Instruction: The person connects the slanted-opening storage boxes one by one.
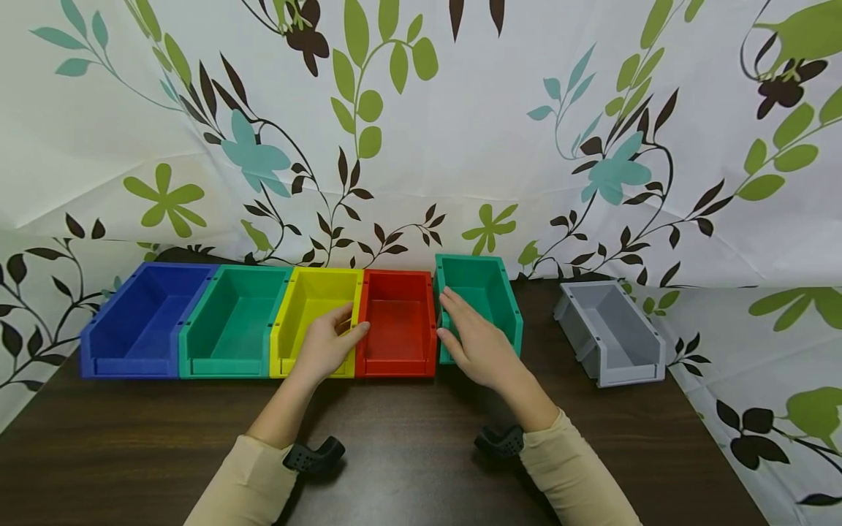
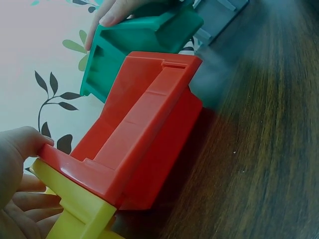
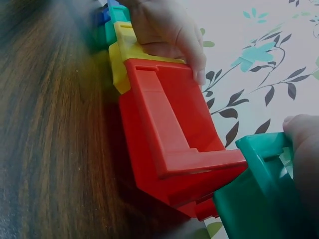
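Note:
My left hand [image 1: 325, 345] pinches the adjoining side walls of the yellow bin [image 1: 314, 291] and the red bin [image 1: 397, 321]. Its thumb lies on the red side and the fingers reach into the yellow bin, as the left wrist view shows. My right hand [image 1: 485, 349] grips the left wall of a green bin [image 1: 483, 281], right of the red one. This green bin sits slightly askew and farther back than the row. In the right wrist view, its edge [image 3: 264, 144] is close to the red bin's rim [image 3: 209, 160]; whether they touch, I cannot tell.
Left of the yellow bin stand another green bin [image 1: 240, 307] and a blue bin [image 1: 148, 310], side by side. A grey bin [image 1: 618, 321] stands apart at the right, turned at an angle. Behind the dark wooden table [image 1: 408, 453] hangs a leaf-patterned cloth [image 1: 460, 146].

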Action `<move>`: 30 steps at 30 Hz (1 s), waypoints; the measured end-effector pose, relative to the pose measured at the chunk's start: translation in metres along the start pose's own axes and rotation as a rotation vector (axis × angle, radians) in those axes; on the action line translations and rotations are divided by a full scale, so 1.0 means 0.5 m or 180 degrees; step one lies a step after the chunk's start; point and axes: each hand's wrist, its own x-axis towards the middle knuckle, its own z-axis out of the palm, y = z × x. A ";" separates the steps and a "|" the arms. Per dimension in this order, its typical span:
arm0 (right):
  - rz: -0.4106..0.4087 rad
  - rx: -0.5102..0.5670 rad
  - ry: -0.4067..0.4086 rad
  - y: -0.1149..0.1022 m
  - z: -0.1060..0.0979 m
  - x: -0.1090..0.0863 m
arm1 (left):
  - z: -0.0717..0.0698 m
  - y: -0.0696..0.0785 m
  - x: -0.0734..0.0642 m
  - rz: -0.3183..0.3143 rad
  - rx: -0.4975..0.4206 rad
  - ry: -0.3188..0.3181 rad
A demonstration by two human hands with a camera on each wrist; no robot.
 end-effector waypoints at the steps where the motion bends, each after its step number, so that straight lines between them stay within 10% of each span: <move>1: 0.0018 0.0010 -0.0007 0.000 0.000 0.000 | 0.000 0.001 0.000 0.0000 -0.0010 -0.0004; 30: 0.0237 0.0098 -0.0197 -0.009 -0.004 0.002 | 0.000 0.004 -0.002 -0.0018 -0.0037 -0.0021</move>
